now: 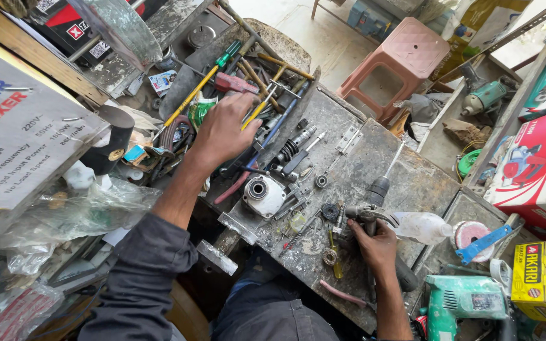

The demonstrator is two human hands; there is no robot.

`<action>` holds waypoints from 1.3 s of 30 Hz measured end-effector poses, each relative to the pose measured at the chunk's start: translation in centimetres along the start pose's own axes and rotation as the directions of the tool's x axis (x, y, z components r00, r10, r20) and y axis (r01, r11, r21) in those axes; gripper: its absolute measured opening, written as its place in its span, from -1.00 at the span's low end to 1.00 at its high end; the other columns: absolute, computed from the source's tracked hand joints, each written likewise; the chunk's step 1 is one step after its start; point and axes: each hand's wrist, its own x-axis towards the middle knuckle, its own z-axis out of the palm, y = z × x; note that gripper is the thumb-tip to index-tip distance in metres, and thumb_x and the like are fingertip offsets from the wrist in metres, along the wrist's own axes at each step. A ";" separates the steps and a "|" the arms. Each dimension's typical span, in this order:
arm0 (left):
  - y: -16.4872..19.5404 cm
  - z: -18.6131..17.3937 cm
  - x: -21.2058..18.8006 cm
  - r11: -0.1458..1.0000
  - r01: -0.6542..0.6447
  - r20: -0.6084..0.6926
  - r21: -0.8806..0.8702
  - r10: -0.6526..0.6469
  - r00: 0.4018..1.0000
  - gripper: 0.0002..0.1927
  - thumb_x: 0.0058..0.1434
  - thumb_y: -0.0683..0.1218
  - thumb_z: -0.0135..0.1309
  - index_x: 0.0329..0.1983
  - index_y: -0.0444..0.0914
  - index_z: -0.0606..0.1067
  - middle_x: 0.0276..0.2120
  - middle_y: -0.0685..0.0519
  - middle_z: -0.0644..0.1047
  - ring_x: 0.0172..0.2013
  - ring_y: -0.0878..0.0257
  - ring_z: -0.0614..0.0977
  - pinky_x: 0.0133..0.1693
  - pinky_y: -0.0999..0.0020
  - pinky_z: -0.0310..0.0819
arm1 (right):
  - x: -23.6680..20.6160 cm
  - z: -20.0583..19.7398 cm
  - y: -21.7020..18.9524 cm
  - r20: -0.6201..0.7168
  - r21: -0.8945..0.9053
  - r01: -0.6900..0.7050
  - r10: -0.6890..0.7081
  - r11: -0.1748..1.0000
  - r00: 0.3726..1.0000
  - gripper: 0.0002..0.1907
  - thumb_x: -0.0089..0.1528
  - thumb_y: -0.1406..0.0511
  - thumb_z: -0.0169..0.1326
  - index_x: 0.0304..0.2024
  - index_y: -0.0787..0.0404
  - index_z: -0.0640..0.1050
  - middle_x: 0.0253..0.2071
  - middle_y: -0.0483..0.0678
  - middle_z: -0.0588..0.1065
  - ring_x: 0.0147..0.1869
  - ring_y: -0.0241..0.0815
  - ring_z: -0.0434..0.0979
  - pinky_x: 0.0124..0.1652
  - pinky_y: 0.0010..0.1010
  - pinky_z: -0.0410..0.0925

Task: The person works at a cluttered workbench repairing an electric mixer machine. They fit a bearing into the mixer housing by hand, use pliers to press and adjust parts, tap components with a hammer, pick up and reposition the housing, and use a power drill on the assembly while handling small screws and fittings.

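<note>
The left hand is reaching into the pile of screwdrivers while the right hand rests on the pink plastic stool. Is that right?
Not quite. The head view shows the right hand gripping a metal drill part on the workbench, not the stool. The left hand is indeed in the screwdriver pile.

Soft, even daylight fills the scene, brightest on the pale floor beyond the pink plastic stool [394, 66], where the tone nearly washes out, and there is little glare on the grey tabletop [406, 180] just below the stool. Shadows are weak and diffuse, deepening only under the tabletop's near edge. Focus is sharp near the stool, while the wide lens bends and stretches the boxes and clutter towards the frame's edges.
</note>
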 end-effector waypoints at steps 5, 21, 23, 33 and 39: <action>-0.8 -1.1 -5.5 0.995 0.084 -0.012 0.057 -0.083 0.996 -0.67 0.17 -0.11 0.24 -0.01 -0.29 0.53 -0.04 -0.11 0.54 0.05 -0.06 0.52 0.12 0.00 0.33 | 0.2 -0.4 0.7 -0.021 -0.066 -0.002 0.000 0.998 1.000 -0.72 0.16 0.32 0.34 -0.14 0.37 0.66 -0.28 -0.10 0.64 -0.28 -0.42 0.51 -0.26 -0.55 0.38; -1.2 4.0 -3.5 0.932 -0.081 0.190 0.352 0.014 0.982 -0.29 0.02 0.04 0.33 0.25 -0.22 0.45 0.04 0.01 0.50 0.21 0.06 0.41 0.36 -0.32 -0.17 | 0.0 -0.4 0.5 -0.040 -0.037 -0.054 0.052 0.998 0.998 -0.71 0.16 0.31 0.34 -0.14 0.37 0.65 -0.31 -0.08 0.63 -0.31 -0.40 0.52 -0.30 -0.52 0.39; -1.2 4.3 -2.5 0.923 -0.136 0.226 0.360 0.055 0.973 -0.24 -0.08 0.00 0.32 0.26 -0.21 0.44 0.06 0.02 0.51 0.24 0.04 0.41 0.32 -0.30 -0.19 | -0.1 -0.3 0.4 -0.038 -0.041 -0.026 0.024 0.999 0.999 -0.71 0.17 0.31 0.34 -0.14 0.37 0.65 -0.30 -0.08 0.63 -0.30 -0.40 0.51 -0.30 -0.53 0.38; 0.8 3.3 0.2 0.845 -0.166 0.504 0.508 -0.136 0.853 -0.18 -0.25 0.18 0.48 0.06 -0.17 0.43 -0.10 -0.03 0.58 0.22 -0.17 0.37 0.26 -0.49 -0.44 | -0.1 0.1 -0.2 -0.032 -0.030 0.024 -0.025 0.999 0.999 -0.74 0.18 0.35 0.32 -0.13 0.37 0.65 -0.30 -0.13 0.62 -0.29 -0.44 0.48 -0.29 -0.56 0.36; -0.9 1.9 -0.1 0.966 0.045 0.295 0.255 -0.122 0.948 -0.30 -0.23 -0.06 0.45 0.02 -0.20 0.45 -0.13 0.00 0.62 0.18 -0.11 0.44 0.22 -0.49 -0.20 | -0.1 0.1 -0.1 -0.034 -0.064 0.029 -0.031 0.998 0.999 -0.73 0.18 0.31 0.33 -0.14 0.37 0.65 -0.34 -0.13 0.61 -0.31 -0.44 0.46 -0.32 -0.55 0.34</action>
